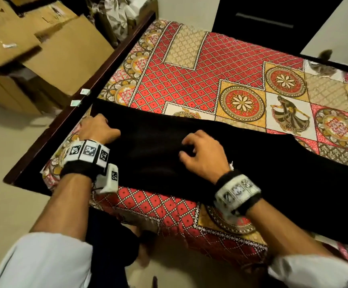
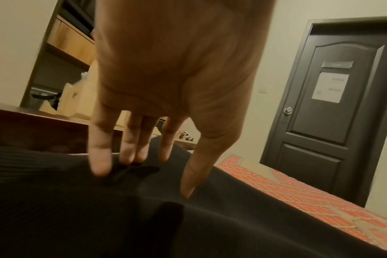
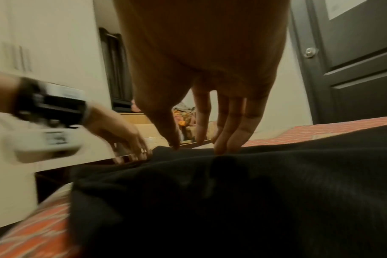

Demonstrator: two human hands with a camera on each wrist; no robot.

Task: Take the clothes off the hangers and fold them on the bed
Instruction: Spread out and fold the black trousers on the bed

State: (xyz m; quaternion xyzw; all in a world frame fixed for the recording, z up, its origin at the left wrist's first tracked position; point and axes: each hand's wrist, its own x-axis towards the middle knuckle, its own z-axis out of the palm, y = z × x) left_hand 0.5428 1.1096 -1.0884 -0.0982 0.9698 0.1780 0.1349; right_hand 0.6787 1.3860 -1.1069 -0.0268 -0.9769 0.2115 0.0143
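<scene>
At the near edge of the bed (image 1: 189, 65), the person's two forearms reach in over a black garment (image 1: 272, 163) that lies spread flat across the patterned red and gold bedspread (image 1: 241, 92). The garment runs in a long band from the bed's left side rail to past the right edge of the head view; its near border lies just inside the bed's near edge, and its cloth shows a fine rib in the left wrist view (image 2: 55, 200).

The right hand (image 1: 202, 154) rests on the garment near its middle, fingers bent and spread, tips touching the cloth. In the right wrist view the fingertips (image 3: 221, 148) press down on the fabric, with no fold caught between them that can be made out. The left hand (image 1: 98, 127) sits at the garment's left end, beside the dark wooden bed rail (image 1: 81, 96). Its fingers (image 2: 99, 157) point down, spread apart, touching the cloth; the thumb tip also meets the fabric. Whether it pinches any cloth cannot be told.

Beyond the rail, off the bed's left side, stand cardboard boxes (image 1: 44, 38). Past the bed's far edge is a dark panelled door (image 2: 329, 104) with a paper sheet (image 2: 329, 87) fixed to it.
</scene>
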